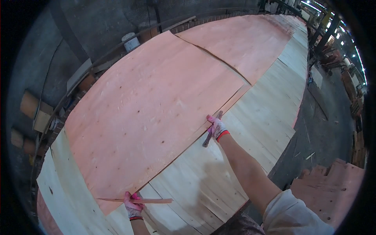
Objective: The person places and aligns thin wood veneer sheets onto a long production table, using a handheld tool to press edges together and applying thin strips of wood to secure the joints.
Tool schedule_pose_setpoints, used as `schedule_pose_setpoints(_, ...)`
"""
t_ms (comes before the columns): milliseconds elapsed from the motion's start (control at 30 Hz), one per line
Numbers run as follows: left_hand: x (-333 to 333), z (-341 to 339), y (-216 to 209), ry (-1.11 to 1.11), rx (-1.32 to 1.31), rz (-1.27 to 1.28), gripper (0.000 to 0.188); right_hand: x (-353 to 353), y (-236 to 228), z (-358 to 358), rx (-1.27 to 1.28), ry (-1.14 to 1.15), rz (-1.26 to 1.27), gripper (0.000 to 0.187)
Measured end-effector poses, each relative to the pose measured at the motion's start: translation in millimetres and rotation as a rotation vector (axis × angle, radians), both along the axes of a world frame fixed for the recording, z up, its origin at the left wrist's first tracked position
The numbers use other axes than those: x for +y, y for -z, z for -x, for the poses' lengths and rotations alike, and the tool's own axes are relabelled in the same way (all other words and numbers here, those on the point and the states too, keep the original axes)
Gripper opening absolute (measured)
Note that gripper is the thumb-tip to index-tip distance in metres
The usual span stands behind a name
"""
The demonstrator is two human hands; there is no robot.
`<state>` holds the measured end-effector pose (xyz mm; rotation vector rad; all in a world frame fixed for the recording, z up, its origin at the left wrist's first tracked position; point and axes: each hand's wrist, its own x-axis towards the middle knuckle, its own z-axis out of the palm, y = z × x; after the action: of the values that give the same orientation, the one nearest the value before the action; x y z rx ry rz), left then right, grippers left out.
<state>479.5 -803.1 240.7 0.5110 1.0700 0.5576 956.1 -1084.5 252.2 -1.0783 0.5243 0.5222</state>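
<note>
A large pink-stained wood veneer sheet lies over pale veneer. My left hand, in a pink-stained white glove, is closed around a narrow reddish veneer strip at the pink sheet's near corner. Farther along that sheet's right edge, my right hand wears a similar glove with a red cuff. It is closed on a dark, narrow stick-like tool, whose exact kind I cannot make out. The right fingertips are at the sheet's edge.
A second pink veneer sheet lies beyond, with a dark gap between the two. A white bucket stands past the far left edge. Broken pink sheets are stacked at lower right, beside the grey floor.
</note>
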Motion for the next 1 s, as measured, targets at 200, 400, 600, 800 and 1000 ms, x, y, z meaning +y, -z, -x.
schedule_pose_setpoints(200, -20, -13, 4, -0.155, 0.035, -0.148, 0.024, -18, 18, -6, -0.141, 0.096, -0.220, 0.026)
schedule_pose_setpoints(400, -38, -14, -8, 0.062, 0.131, -0.116, 0.029, -15, 13, -6, -0.168, 0.211, -0.503, 0.044)
schedule_pose_setpoints(600, -24, -6, 3, 0.232, -0.030, -0.114, 0.032, -14, 18, -26, 0.035, 0.085, 0.027, 0.044)
schedule_pose_setpoints(800, -44, -35, -1, -0.098, -0.029, -0.155, 0.036, -20, 31, -10, -0.201, 0.291, -0.404, 0.045)
schedule_pose_setpoints(1000, -19, 5, 36, 0.162, 0.119, -0.330, 0.037, 0, 8, -10, -0.081, 0.467, -0.392, 0.047)
